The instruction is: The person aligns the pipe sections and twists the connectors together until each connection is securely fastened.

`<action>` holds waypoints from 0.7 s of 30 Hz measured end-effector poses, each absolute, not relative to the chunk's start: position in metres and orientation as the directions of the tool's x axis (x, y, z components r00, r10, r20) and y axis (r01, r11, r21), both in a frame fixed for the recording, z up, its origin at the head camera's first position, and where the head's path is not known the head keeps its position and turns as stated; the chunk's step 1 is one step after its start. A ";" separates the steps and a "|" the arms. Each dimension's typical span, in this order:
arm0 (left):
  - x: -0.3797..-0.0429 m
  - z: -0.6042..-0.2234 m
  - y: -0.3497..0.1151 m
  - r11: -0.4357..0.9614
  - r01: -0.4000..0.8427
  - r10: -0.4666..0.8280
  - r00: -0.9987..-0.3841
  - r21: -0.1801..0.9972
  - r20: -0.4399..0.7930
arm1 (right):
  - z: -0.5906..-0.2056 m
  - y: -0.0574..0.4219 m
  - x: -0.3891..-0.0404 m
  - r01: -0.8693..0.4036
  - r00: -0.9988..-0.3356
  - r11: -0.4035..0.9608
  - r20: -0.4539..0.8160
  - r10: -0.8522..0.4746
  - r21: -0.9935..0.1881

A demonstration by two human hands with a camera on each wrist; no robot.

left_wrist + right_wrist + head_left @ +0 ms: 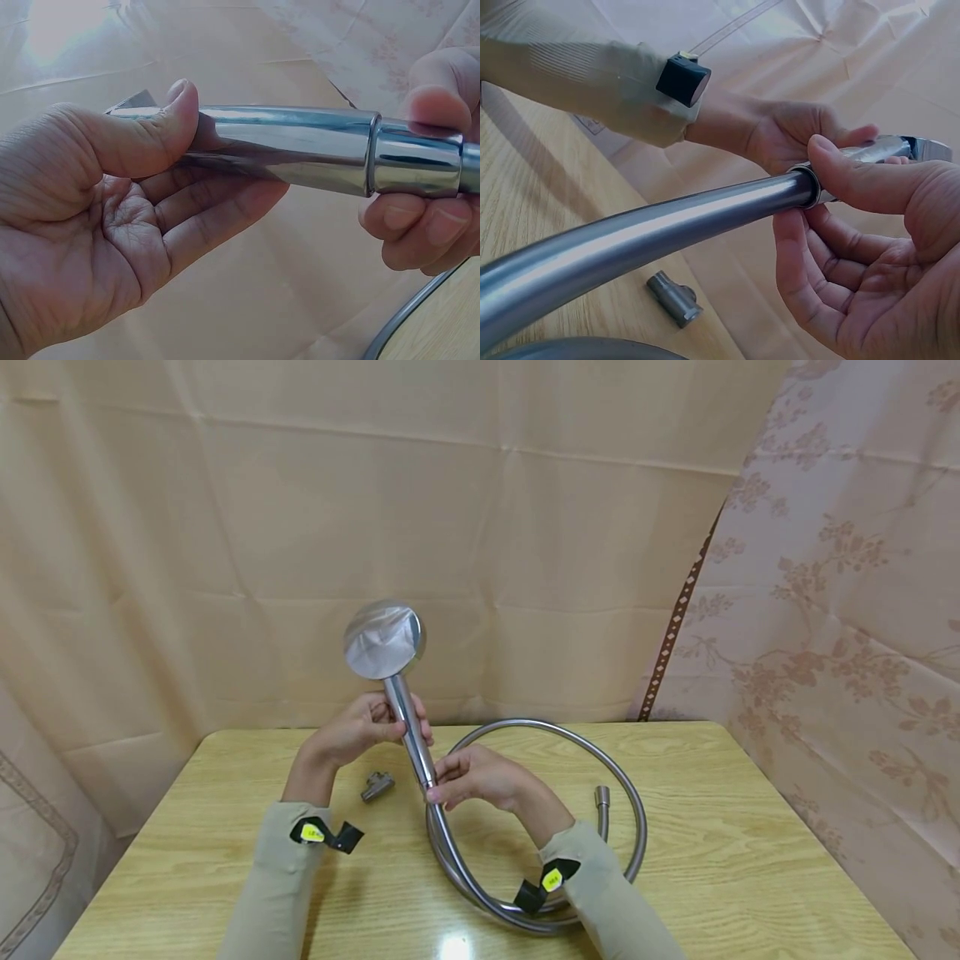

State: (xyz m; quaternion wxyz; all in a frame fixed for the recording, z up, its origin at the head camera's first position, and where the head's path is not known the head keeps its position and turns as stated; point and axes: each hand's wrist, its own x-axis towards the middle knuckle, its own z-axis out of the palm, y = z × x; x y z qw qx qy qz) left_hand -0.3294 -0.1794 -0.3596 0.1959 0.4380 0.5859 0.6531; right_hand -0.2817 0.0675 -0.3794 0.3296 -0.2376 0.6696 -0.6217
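Has the round-faced, chrome-coloured shower head [398,693] gripped by its slim handle [292,141] in the partly closed left hand [352,735]; pinches the smooth, silvery cylindrical collar [416,159] at the handle's base with the right hand [491,777]. Should probably steady the left grip and turn only the collar, holding the grey flexible metal hose [652,236] below the right hand straight with the handle.

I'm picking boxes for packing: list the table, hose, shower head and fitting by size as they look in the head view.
Largest to smallest, by overall extent:
1. Table
2. Hose, counting its whole loop
3. Shower head, handle included
4. Fitting
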 end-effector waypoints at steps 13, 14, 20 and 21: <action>-0.330 -0.361 -0.176 -0.268 0.258 0.788 -0.496 0.928 0.365 | -0.386 0.064 -0.282 0.016 -0.671 0.093 -0.080 -0.737 -0.995; -0.331 -0.361 -0.176 -0.269 0.258 0.789 -0.493 0.928 0.366 | -0.386 0.064 -0.281 0.014 -0.672 0.091 -0.077 -0.737 -0.996; -0.332 -0.362 -0.175 -0.281 0.239 0.798 -0.480 0.929 0.365 | -0.387 0.063 -0.281 -0.006 -0.676 0.080 -0.055 -0.735 -0.997; -0.332 -0.362 -0.175 -0.284 0.233 0.799 -0.479 0.930 0.364 | -0.387 0.063 -0.280 -0.008 -0.677 0.078 -0.053 -0.734 -0.997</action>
